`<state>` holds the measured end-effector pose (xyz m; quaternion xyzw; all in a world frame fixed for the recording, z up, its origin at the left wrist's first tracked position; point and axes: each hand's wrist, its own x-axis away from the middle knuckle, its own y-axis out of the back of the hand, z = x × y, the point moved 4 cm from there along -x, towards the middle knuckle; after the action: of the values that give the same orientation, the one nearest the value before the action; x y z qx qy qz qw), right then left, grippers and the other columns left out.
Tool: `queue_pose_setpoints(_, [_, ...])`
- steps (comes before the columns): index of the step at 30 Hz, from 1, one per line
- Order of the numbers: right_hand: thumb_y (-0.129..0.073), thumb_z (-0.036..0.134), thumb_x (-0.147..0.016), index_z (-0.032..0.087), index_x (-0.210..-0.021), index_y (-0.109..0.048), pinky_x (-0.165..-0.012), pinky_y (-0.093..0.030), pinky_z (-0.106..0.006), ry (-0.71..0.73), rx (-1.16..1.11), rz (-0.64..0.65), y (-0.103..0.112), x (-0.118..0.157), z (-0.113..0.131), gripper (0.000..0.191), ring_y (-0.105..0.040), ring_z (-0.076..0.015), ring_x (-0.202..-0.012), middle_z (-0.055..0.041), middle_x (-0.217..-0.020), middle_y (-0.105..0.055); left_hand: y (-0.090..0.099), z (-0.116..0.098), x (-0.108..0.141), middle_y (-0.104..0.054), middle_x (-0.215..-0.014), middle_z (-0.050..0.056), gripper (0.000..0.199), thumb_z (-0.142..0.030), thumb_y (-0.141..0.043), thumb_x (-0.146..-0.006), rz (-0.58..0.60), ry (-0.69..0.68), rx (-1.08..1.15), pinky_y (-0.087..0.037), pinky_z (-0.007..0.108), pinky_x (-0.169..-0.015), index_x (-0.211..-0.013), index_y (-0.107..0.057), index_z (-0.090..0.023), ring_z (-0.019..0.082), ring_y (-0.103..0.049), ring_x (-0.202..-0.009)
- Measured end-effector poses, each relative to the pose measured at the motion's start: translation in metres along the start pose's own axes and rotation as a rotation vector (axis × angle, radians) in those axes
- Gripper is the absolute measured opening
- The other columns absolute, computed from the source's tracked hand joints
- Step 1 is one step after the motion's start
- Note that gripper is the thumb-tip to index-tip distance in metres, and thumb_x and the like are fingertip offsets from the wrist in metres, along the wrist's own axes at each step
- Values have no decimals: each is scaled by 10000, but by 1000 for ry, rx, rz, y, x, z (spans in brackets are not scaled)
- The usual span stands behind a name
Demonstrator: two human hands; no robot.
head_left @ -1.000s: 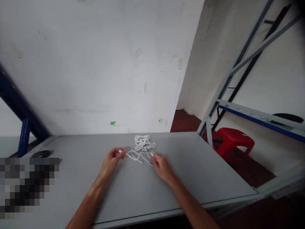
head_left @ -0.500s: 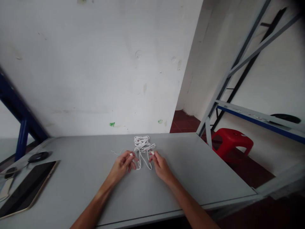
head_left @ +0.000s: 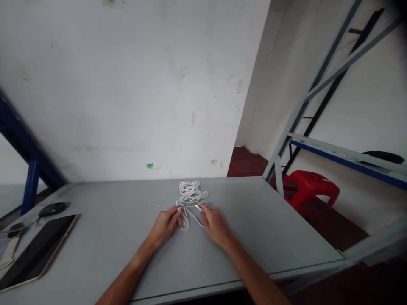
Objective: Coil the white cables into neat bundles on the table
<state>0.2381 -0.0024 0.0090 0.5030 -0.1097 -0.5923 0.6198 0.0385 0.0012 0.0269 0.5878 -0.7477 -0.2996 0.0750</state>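
A tangled white cable [head_left: 190,191] lies in loose loops near the far edge of the grey table [head_left: 254,237]. My left hand [head_left: 164,225] pinches a white plug end of the cable [head_left: 179,208] between its fingertips. My right hand [head_left: 213,224] holds a second white plug end [head_left: 199,207] a short way to the right. Two long loops of cable hang between my hands and rest on the tabletop. A thin white wire end [head_left: 156,203] lies apart, left of my left hand.
A black tablet [head_left: 38,250] and a black computer mouse [head_left: 52,209] lie at the table's left side, with a dark cord nearby. A white wall stands behind the table. To the right are a red plastic stool [head_left: 310,190] and a metal shelf frame [head_left: 318,97].
Both hands have moved slightly closer together and lower over the loops. The cable's loops now sit wider and shorter on the table, and the plug ends have come nearer each other.
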Motion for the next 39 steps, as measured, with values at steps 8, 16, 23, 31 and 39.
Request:
queue_pose_setpoints(8, [-578,270,-941,205,-846,-702,-806,-385,-389,37,357,102,5,-5,10,169,-604,-259,-877,-75,-827,-715,-4,7,-2,-548,-542,-22,411,-476,-382,-965,35,51,-12,-372,234,-567,-693,-517,-198,133,-496,-514])
queue_pose_setpoints(16, [-485,198,-970,195,-883,-645,-763,-442,-311,62,-56,-39,8,-3,6,183,-604,-200,-828,-61,-873,-679,0,8,-3,-473,-499,-42,426,-476,-410,-954,18,57,-7,-324,222,-522,-684,-563,-183,118,-422,-491])
queue_pose_setpoints(23, [-459,190,-951,206,-929,-579,-801,-463,-298,40,-282,-102,6,-1,-1,122,-632,-201,-878,-49,-864,-680,3,0,-1,-559,-584,-14,388,-433,-411,-968,-29,-40,7,-382,232,-582,-853,-664,-161,128,-493,-544])
queue_pose_setpoints(31, [-408,250,-974,209,-994,-533,-700,-488,-269,-2,-364,-71,9,2,6,133,-667,-179,-764,-57,-873,-702,1,-3,2,-659,-719,27,369,-405,-391,-986,6,-113,29,-457,248,-686,-1041,-665,-164,146,-592,-628])
queue_pose_setpoints(39, [-399,221,-959,212,-1027,-538,-720,-504,-278,-10,-372,-38,8,3,5,155,-671,-176,-781,-56,-869,-693,0,-2,2,-663,-718,32,373,-407,-385,-984,22,-113,19,-457,249,-692,-1025,-669,-169,149,-595,-633])
